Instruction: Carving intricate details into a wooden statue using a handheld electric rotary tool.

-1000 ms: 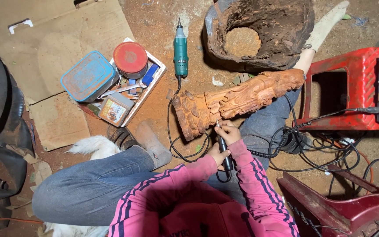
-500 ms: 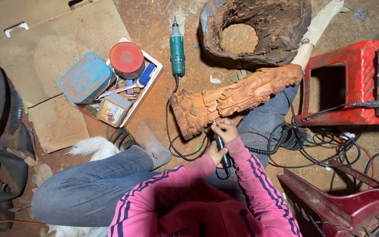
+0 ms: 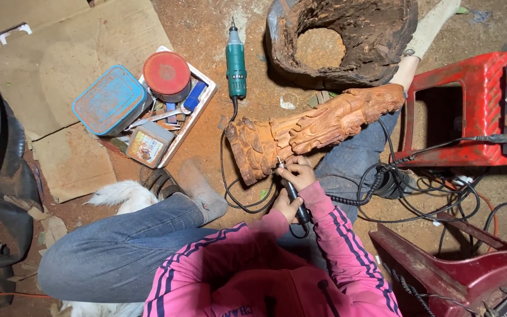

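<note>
At the centre of the head view, the carved wooden figure (image 3: pixel 312 132) lies across the person's lap, slightly lower in frame than a second ago, work unbroken. Both hands sit at six o'clock: right hand (image 3: pixel 298 174) and left hand (image 3: pixel 286 205) wrapped around the black rotary handpiece (image 3: pixel 293 194), its tip touching the wood.

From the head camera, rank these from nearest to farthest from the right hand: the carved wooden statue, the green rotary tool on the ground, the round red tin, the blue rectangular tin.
1. Carved wooden statue: directly ahead of the right hand, touching.
2. Green rotary tool: lying on the ground beyond the statue, to the left.
3. Round red tin: in the tray, farther left.
4. Blue rectangular tin: leftmost.
</note>
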